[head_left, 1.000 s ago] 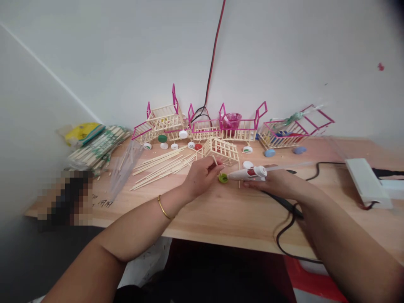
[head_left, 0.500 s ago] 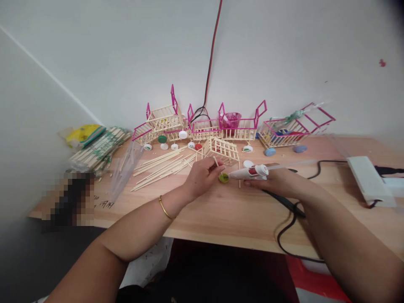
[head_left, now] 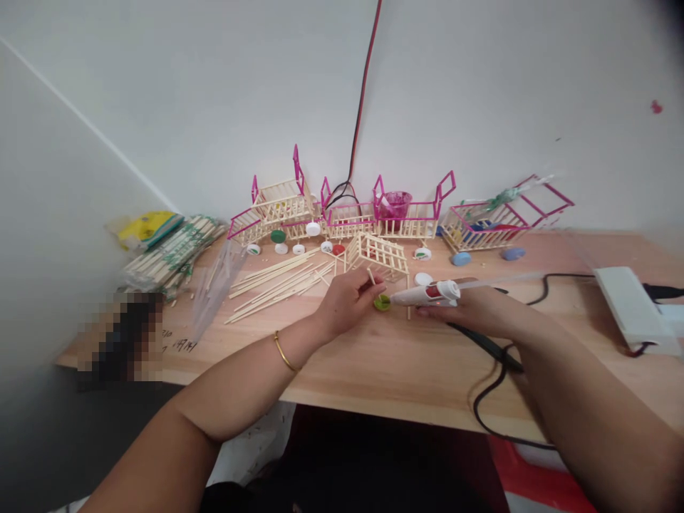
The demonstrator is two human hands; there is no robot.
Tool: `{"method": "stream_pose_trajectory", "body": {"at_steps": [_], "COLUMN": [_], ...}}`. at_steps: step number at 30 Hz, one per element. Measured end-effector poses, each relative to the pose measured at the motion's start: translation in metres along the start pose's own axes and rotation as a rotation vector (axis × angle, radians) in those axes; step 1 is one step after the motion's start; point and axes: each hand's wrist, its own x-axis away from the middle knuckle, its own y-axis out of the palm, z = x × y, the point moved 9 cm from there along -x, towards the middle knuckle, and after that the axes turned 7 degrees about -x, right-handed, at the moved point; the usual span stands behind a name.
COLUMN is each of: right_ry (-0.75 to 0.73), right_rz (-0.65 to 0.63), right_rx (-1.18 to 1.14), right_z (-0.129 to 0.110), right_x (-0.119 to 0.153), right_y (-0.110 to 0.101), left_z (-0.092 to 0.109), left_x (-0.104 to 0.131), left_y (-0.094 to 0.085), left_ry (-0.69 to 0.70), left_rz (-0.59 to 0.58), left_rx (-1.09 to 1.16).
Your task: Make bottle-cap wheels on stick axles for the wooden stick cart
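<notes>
My left hand (head_left: 350, 301) pinches a short wooden stick (head_left: 372, 278), whose lower end meets a yellow-green bottle cap (head_left: 382, 304) on the table. In my right hand (head_left: 470, 308) is a white hot glue gun (head_left: 422, 294), its nozzle pointing left at the cap's rim. A clear glue stick (head_left: 502, 279) sticks out of the gun's back end. Just behind the cap lies a small bare-wood stick frame (head_left: 377, 255). One white cap (head_left: 424, 279) rests between that frame and the gun.
Several stick carts with pink rims (head_left: 406, 226) and cap wheels line the wall. Loose sticks (head_left: 278, 285) and bagged sticks (head_left: 171, 249) lie left. A pink cup (head_left: 395, 206) stands among the carts. Right are a black cable (head_left: 484, 399) and a white power strip (head_left: 630, 303).
The whole view has shifted slightly. My left hand still holds the stick at the cap, and the glue gun stays beside it, with little visible movement.
</notes>
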Motion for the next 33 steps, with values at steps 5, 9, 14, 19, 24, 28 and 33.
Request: {"method": "stream_pose_trajectory", "body": {"at_steps": [5,9,14,19,24,28,33], "right_ry": [0.015,-0.026,-0.032,-0.006,-0.027,-0.044,-0.060], "right_rz": [0.028,0.022,0.022,0.051,0.064,0.067,0.057], "right_rx": [-0.002,-0.012,-0.042,-0.046,-0.061,-0.070,-0.077], "right_z": [0.002,-0.006,-0.007,-0.003,-0.012,-0.012,-0.011], "right_x": [0.001,0.004,0.005,0.006,0.011,0.010,0.010], "right_y": [-0.005,-0.010,-0.014,-0.018,-0.023,-0.023,-0.024], "left_z": [0.002,0.002,0.003,0.004,0.004,0.004,0.006], "left_x": [0.000,0.000,-0.001,-0.001,-0.001,-0.001,-0.001], "left_y": [0.001,0.002,0.004,0.004,0.007,0.008,0.009], "left_ry": [0.017,0.025,0.025,0.013,0.017,0.033,0.040], "left_rz": [0.006,0.008,0.003,-0.004,-0.019,-0.009,-0.016], "left_rx": [-0.003,0.000,0.001,0.004,0.000,-0.029,-0.042]}}
